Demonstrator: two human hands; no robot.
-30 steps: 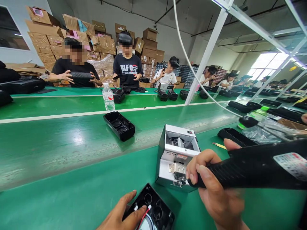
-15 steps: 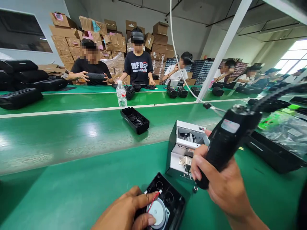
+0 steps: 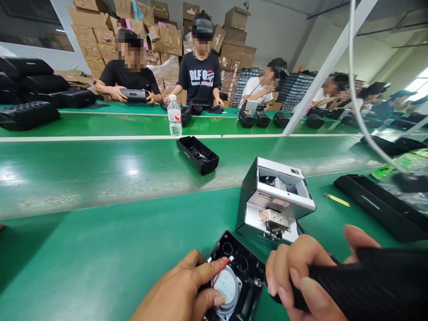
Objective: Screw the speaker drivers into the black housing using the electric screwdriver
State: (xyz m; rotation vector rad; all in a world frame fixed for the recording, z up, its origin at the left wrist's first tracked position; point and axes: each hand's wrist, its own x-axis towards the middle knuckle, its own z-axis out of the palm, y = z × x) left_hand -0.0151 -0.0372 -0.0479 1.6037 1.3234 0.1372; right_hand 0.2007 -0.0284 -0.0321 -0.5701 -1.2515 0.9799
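Observation:
My left hand (image 3: 187,285) lies on a round silver speaker (image 3: 228,287) with a red wire, set in a black housing (image 3: 247,267) at the bottom centre. Its thumb and index finger press on the speaker and the wire. My right hand (image 3: 307,272) is wrapped round a black powered screwdriver (image 3: 374,281), tilted nearly flat, its tip end beside the housing's right edge. Just behind the housing stands a silver and black screw feeder machine (image 3: 277,200), apart from both hands.
An open black housing (image 3: 198,154) and a water bottle (image 3: 174,116) are on the green belt. A long black case (image 3: 377,205) and a yellow strip (image 3: 336,199) lie at the right. A white cable hangs at right. Several people work across the line.
My right hand has brought the screwdriver down from in front of the feeder machine and tilted it flatter, towards the housing. My left hand keeps its hold. The view has shifted.

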